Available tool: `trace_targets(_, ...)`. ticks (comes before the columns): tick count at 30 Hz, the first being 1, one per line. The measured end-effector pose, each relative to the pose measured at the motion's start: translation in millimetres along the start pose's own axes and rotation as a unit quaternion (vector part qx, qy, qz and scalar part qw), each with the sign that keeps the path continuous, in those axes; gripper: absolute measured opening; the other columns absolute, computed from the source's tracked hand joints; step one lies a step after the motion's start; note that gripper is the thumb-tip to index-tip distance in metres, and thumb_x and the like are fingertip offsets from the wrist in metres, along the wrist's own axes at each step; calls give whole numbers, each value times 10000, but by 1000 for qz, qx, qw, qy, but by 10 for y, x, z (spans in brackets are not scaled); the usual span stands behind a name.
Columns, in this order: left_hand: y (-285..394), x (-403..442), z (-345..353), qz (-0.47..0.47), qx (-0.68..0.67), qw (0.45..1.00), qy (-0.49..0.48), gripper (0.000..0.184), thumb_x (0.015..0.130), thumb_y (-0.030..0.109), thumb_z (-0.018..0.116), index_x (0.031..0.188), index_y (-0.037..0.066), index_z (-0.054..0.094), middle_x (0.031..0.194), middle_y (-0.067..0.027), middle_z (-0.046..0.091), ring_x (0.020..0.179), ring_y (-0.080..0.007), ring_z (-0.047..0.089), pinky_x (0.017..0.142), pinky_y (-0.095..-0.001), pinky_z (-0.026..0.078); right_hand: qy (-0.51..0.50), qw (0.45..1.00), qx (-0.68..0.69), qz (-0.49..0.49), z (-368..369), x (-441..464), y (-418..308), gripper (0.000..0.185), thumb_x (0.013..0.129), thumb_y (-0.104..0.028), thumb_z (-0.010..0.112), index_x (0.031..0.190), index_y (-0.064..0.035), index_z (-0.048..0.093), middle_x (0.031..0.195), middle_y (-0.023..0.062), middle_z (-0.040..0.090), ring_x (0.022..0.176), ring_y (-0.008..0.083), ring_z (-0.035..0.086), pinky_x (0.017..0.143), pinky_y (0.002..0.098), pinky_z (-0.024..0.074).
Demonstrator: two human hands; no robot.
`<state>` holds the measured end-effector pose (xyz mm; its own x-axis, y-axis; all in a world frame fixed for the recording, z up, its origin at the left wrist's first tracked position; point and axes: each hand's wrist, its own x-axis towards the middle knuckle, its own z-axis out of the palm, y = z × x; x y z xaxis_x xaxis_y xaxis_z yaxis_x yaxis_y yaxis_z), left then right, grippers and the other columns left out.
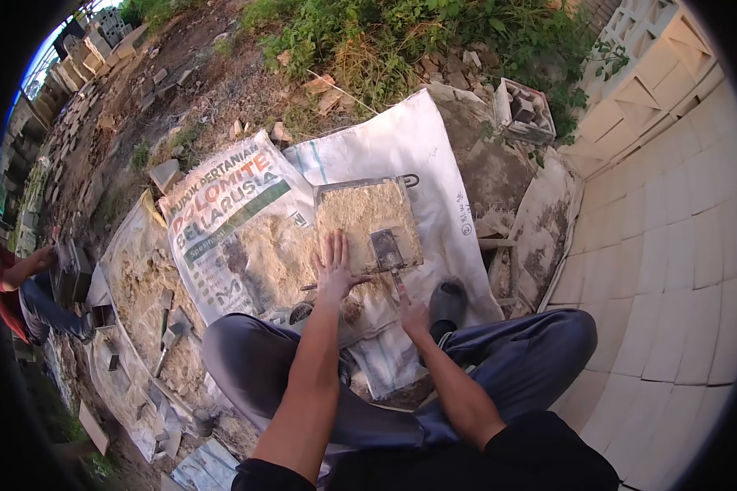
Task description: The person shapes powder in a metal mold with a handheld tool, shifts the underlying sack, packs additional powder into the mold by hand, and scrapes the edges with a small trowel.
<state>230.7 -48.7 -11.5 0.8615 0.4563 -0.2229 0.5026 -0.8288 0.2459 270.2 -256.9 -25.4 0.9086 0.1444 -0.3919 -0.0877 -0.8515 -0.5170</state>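
A square mold with a dark rim lies on white woven sacks, filled with a pale yellow, sandy mix. My left hand is spread flat over the mold's lower left edge, fingers apart on the mix. In my right hand is the handle of a trowel, its flat metal blade resting on the mix at the mold's right side. Loose mix is heaped on the sack to the left of the mold. A thin dark tool lies partly hidden by my left wrist.
A printed sack and a plain white sack cover the ground. Hand tools lie at left, near another person. Stacked pale blocks form a wall at right. A box of rubble stands at the back right.
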Motion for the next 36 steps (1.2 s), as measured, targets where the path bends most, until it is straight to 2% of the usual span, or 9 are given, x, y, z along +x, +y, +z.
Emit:
trace_targets(3, 13, -23, -60, 4, -31, 999, -11, 1229, 625, 696, 618, 1459, 47, -7, 1537, -92, -72, 1412, -280, -87, 1090, -591, 65, -39, 994, 102, -16, -384, -150, -482, 794, 865, -653, 374, 784, 89, 646, 833, 353, 585, 900, 483, 583, 789, 505, 435)
trace_targets(6, -20, -22, 29, 9, -12, 999, 32, 1242, 591, 755, 576, 1465, 64, 25, 1541, -73, -40, 1418, -258, -43, 1087, -593, 110, -55, 990, 117, -50, -514, -110, -681, 806, 857, -667, 371, 785, 85, 649, 820, 350, 589, 889, 481, 590, 784, 491, 440)
trace_targets(10, -21, 14, 22, 17, -12, 999, 41, 1254, 578, 759, 576, 1465, 65, 25, 1542, -72, -39, 1418, -257, -46, 1087, -593, 111, 7, 1000, 18, -19, -20, 145, -168, 758, 863, -652, 384, 769, 52, 649, 722, 316, 583, 771, 451, 614, 704, 488, 439)
trace_targets(12, -14, -12, 11, 6, -11, 1000, 13, 1263, 568, 767, 568, 1465, 66, 22, 1542, -72, -41, 1418, -258, -51, 1086, -594, 110, -72, 994, 77, -26, -42, 167, -120, 759, 862, -654, 377, 762, 51, 640, 715, 306, 581, 728, 441, 613, 675, 492, 432)
trace_targets(14, -17, -3, 22, 7, -17, 1000, 16, 1263, 570, 771, 562, 1465, 66, 16, 1542, -74, -41, 1417, -257, -56, 1084, -597, 109, -98, 991, 84, -20, -284, 42, -288, 667, 885, -578, 429, 767, 48, 627, 754, 292, 596, 747, 446, 610, 666, 490, 437)
trace_targets(19, -25, -29, 58, 12, -12, 999, 45, 1256, 573, 774, 554, 1465, 67, 23, 1541, -77, -36, 1419, -255, -41, 1080, -601, 124, 77, 960, 189, -194, -493, -81, -536, 395, 918, -333, 507, 771, 28, 573, 694, 266, 586, 717, 444, 599, 619, 486, 429)
trace_targets(28, 2, -35, -3, 3, 5, 999, 36, 1261, 562, 777, 560, 1466, 73, 33, 1542, -74, -26, 1419, -259, -31, 1073, -600, 160, 60, 991, 45, -111, -576, 9, -357, 409, 930, -346, 482, 809, 40, 545, 695, 290, 583, 726, 462, 583, 619, 497, 432)
trace_targets(32, -32, -76, 13, 4, -1, 1000, 29, 1263, 563, 777, 562, 1466, 69, 32, 1542, -72, -33, 1419, -258, -37, 1073, -598, 164, 114, 977, 87, -155, -539, -13, -391, 450, 930, -395, 471, 805, 31, 548, 680, 289, 581, 710, 461, 588, 610, 515, 431)
trace_targets(36, 11, -56, -21, 7, -12, 1000, 28, 1246, 579, 773, 558, 1465, 67, 39, 1542, -72, -31, 1418, -258, -41, 1076, -595, 159, 108, 982, -19, -154, -359, 83, -105, 426, 934, -386, 466, 809, 13, 542, 652, 286, 574, 676, 468, 582, 571, 533, 422)
